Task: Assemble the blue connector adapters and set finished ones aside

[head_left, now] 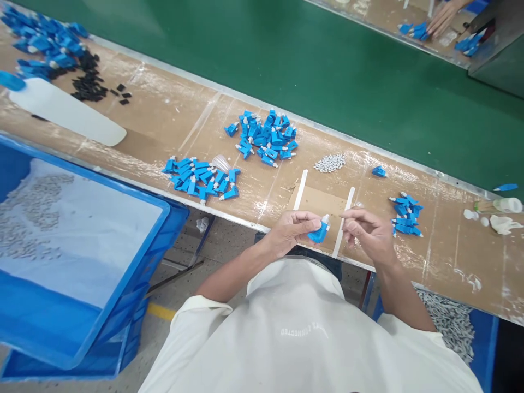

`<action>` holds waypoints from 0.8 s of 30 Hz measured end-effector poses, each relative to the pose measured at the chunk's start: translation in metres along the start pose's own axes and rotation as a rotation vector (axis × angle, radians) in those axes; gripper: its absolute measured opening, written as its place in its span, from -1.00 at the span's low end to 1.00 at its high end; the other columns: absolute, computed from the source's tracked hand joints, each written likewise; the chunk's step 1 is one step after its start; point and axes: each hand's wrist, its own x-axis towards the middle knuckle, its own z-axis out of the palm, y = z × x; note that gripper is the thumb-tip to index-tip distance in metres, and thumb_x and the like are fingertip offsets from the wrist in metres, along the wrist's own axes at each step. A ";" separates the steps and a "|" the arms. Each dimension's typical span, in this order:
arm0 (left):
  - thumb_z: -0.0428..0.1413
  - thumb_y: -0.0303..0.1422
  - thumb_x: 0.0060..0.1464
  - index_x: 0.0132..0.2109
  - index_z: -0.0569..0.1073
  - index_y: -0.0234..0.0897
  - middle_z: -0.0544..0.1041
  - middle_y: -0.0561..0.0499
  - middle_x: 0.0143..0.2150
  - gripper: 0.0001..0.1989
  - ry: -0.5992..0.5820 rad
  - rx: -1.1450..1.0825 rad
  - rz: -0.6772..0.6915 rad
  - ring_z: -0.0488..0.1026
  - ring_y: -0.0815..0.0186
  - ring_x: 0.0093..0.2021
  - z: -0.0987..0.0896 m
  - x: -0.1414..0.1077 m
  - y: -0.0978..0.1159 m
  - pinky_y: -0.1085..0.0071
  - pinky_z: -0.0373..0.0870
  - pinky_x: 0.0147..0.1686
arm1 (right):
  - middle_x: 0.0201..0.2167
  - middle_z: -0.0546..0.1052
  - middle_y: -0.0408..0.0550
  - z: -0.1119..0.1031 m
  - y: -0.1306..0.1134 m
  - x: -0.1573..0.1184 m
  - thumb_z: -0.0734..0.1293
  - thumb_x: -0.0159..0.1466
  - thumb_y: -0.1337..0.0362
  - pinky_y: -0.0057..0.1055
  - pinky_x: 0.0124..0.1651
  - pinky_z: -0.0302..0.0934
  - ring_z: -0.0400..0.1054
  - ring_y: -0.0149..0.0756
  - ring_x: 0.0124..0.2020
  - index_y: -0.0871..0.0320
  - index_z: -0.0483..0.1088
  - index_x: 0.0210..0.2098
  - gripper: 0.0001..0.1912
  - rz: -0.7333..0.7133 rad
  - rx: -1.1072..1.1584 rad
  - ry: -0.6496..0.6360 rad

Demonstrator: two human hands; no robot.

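My left hand (289, 232) grips a small blue plastic part (318, 234) with a whitish tip, between thumb and fingers, above the table's front edge. To its right, a little apart from the part, my right hand (371, 233) has its thumb and fingers drawn together. Whatever those fingers hold, if anything, is too small to make out. A piece of cardboard (325, 201) with two white strips lies just beyond my hands. Behind it sits a small heap of grey-white pieces (329, 162).
Similar blue parts form piles at the centre (268, 136), left (200, 177) and right (406, 214). Farther left are black pieces (88, 79) and a white bottle (69, 112). A blue crate (164, 218) stands front left. Across the green surface (286, 60), another person's hand (444, 19) touches blue parts.
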 end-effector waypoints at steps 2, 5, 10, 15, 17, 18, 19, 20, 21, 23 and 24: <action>0.50 -0.05 -0.28 -0.32 0.62 -0.38 0.52 0.04 -0.47 -0.49 0.018 0.030 0.023 0.41 0.47 -0.50 0.002 0.001 -0.001 0.51 0.39 -0.47 | -0.52 0.46 -0.16 0.011 0.010 -0.002 0.51 0.18 -0.14 -0.48 -0.72 0.15 0.24 -0.45 -0.67 0.14 0.60 -0.06 -0.46 0.147 0.202 -0.109; 0.51 -0.04 -0.30 -0.39 0.61 -0.37 0.51 0.05 -0.51 -0.51 0.025 0.064 0.043 0.39 0.46 -0.52 0.004 0.002 -0.004 0.51 0.37 -0.47 | -0.59 0.38 -0.23 0.026 0.023 -0.001 0.55 0.09 -0.17 -0.49 -0.69 0.08 0.11 -0.51 -0.69 0.15 0.59 -0.01 -0.36 0.221 0.367 -0.176; 0.49 0.00 -0.31 -0.44 0.57 -0.35 0.50 0.06 -0.54 -0.49 0.065 0.090 0.071 0.39 0.44 -0.53 0.005 0.001 -0.011 0.48 0.36 -0.47 | -0.53 0.41 -0.18 0.044 0.033 -0.002 0.61 0.00 -0.11 -0.51 -0.67 -0.01 0.09 -0.53 -0.66 0.16 0.61 -0.23 -0.48 0.201 0.484 -0.094; 0.48 0.00 -0.26 -0.41 0.58 -0.36 0.52 0.06 -0.53 -0.50 0.066 0.099 0.111 0.43 0.42 -0.53 0.007 -0.005 -0.018 0.47 0.40 -0.45 | -0.52 0.33 -0.21 0.058 0.035 -0.012 0.58 0.07 -0.09 -0.49 -0.66 0.06 0.09 -0.53 -0.67 0.13 0.58 -0.28 -0.55 0.079 0.481 0.029; 0.46 0.02 -0.22 -0.40 0.57 -0.35 0.54 0.04 -0.52 -0.50 0.033 0.128 0.114 0.45 0.40 -0.53 0.008 -0.008 -0.017 0.46 0.41 -0.45 | -0.52 0.34 -0.21 0.060 0.035 -0.014 0.57 0.08 -0.11 -0.47 -0.64 0.12 0.13 -0.50 -0.66 0.12 0.57 -0.25 -0.54 0.054 0.452 0.061; 0.44 0.02 -0.20 -0.38 0.58 -0.35 0.56 0.03 -0.50 -0.51 0.021 0.159 0.126 0.47 0.39 -0.52 0.007 -0.009 -0.015 0.45 0.43 -0.44 | -0.52 0.35 -0.21 0.059 0.035 -0.014 0.57 0.06 -0.13 -0.48 -0.63 0.13 0.15 -0.49 -0.66 0.11 0.57 -0.21 -0.49 0.056 0.445 0.064; 0.43 0.02 -0.17 -0.34 0.60 -0.34 0.58 0.01 -0.48 -0.51 0.021 0.208 0.155 0.49 0.37 -0.51 0.005 -0.007 -0.009 0.44 0.44 -0.42 | -0.51 0.36 -0.20 0.057 0.035 -0.013 0.57 0.03 -0.17 -0.48 -0.64 0.13 0.17 -0.47 -0.64 0.11 0.57 -0.14 -0.42 0.064 0.449 0.054; 0.42 0.01 -0.14 -0.30 0.61 -0.33 0.61 -0.01 -0.44 -0.53 0.041 0.283 0.205 0.52 0.34 -0.48 0.001 -0.004 -0.001 0.43 0.46 -0.40 | -0.50 0.38 -0.19 0.054 0.036 -0.011 0.57 0.01 -0.22 -0.49 -0.64 0.12 0.19 -0.46 -0.63 0.10 0.56 -0.06 -0.33 0.075 0.464 0.033; 0.41 -0.03 -0.10 -0.26 0.63 -0.32 0.63 -0.03 -0.40 -0.56 0.087 0.386 0.276 0.54 0.32 -0.43 -0.005 0.002 0.010 0.42 0.47 -0.36 | -0.48 0.40 -0.18 0.050 0.037 -0.009 0.56 0.00 -0.25 -0.50 -0.64 0.12 0.21 -0.44 -0.61 0.09 0.54 0.02 -0.26 0.084 0.480 0.006; 0.38 -0.14 -0.02 -0.20 0.64 -0.31 0.66 -0.05 -0.32 -0.66 0.252 0.651 0.455 0.58 0.28 -0.32 -0.019 0.020 0.044 0.41 0.48 -0.26 | -0.46 0.43 -0.15 0.041 0.041 -0.007 0.55 0.02 -0.24 -0.51 -0.64 0.12 0.23 -0.42 -0.57 0.09 0.53 0.07 -0.24 0.086 0.486 -0.036; 0.35 -0.20 0.02 -0.20 0.64 -0.30 0.67 -0.07 -0.28 -0.73 0.365 0.802 0.537 0.59 0.25 -0.26 -0.028 0.032 0.064 0.40 0.48 -0.20 | -0.46 0.43 -0.14 0.036 0.043 -0.006 0.55 0.04 -0.20 -0.51 -0.63 0.13 0.23 -0.41 -0.56 0.10 0.55 0.03 -0.29 0.085 0.473 -0.041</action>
